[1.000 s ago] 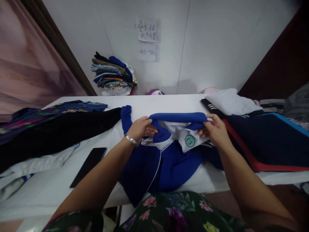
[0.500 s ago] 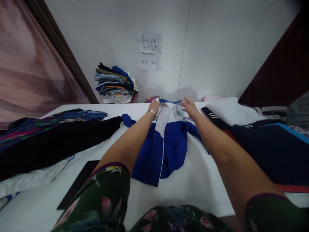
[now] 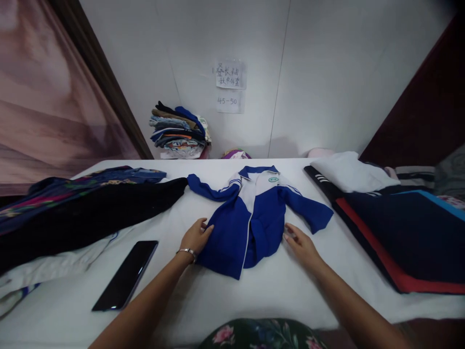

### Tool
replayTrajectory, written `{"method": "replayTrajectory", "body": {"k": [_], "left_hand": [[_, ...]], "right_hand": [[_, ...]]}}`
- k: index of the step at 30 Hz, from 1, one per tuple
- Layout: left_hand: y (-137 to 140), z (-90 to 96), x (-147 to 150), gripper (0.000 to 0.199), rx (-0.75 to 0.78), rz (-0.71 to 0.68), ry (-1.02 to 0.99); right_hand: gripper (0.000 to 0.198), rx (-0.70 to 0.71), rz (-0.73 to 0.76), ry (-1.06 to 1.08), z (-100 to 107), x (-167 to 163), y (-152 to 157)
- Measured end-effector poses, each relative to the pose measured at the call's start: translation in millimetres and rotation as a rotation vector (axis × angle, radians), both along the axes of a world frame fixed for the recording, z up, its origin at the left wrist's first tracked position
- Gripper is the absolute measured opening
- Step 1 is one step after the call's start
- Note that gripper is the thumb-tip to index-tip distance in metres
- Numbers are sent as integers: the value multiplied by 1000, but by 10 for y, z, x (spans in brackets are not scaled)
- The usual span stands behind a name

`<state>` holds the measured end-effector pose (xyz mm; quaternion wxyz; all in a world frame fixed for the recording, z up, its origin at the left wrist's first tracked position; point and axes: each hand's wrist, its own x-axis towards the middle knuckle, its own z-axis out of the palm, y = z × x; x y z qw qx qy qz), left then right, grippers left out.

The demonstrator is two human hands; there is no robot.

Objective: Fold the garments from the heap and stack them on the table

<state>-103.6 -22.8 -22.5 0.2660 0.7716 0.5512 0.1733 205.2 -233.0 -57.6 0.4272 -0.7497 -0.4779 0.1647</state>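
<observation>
A blue and white zip jacket [image 3: 232, 223] lies front up on the white table, its collar toward the wall and both sleeves spread out to the sides. There is a small green badge [image 3: 273, 180] on its white chest. At the jacket's left side edge is my left hand [image 3: 196, 236], fingers apart, touching or just above the cloth. My right hand [image 3: 301, 242] is beside the right side edge with its fingers parted and nothing held. Whether its fingertips touch the fabric I cannot tell.
A black phone [image 3: 126, 275] lies left of the jacket. Dark garments [image 3: 90, 206] spread along the table's left side. Folded dark and red clothes [image 3: 407, 237] with a white garment [image 3: 352, 170] lie at right. Behind stands a clothes stack [image 3: 179, 131]; paper notes [image 3: 230, 86] hang on the wall.
Both hands have left the collar and come back toward me, to the jacket's sides. The collar now rests flatter on the table, and both sleeves show fully.
</observation>
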Motion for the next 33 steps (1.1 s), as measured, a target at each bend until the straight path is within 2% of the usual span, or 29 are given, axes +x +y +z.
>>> {"method": "replayTrajectory", "body": {"k": [3, 6, 8, 10, 12, 15, 19, 21, 22, 23, 25, 27, 30, 33], "left_hand": [[-164, 23, 55, 50, -90, 27, -71], [-278, 84, 140, 53, -324, 30, -253], [-330, 119, 165, 57, -491, 44, -387], [-364, 128, 157, 61, -579, 67, -498], [-383, 103, 127, 68, -583, 77, -563], [-392, 36, 66, 81, -487, 54, -565], [-371, -10, -14, 73, -470, 84, -567], [-352, -19, -44, 68, -509, 109, -622], [-343, -25, -54, 67, -523, 112, -648], [-336, -34, -60, 66, -531, 108, -667], [-333, -59, -59, 67, -518, 91, -672], [-343, -85, -51, 67, -460, 65, -655], [-366, -105, -53, 62, -357, 20, -642], [-373, -91, -88, 55, -347, 7, -640]], "right_hand": [[54, -32, 2, -157, 112, 77, -18], [51, -38, -114, -508, 254, 350, -3], [54, -129, -228, -668, 298, 570, -10], [56, -267, -286, -716, 286, 772, -29], [51, -355, -253, -722, 258, 954, -51], [47, -394, -190, -737, 305, 1219, -83], [43, -366, -346, -811, 557, 1410, -93], [40, -271, -380, -851, 666, 1265, -56], [38, -217, -338, -833, 698, 1108, -23], [37, -164, -255, -788, 714, 900, 19], [35, -82, 10, -587, 709, 379, 119], [40, -37, 223, -453, 680, -164, 232], [56, -134, 353, -455, 633, -742, 406], [62, -272, 361, -509, 564, -912, 568]]}}
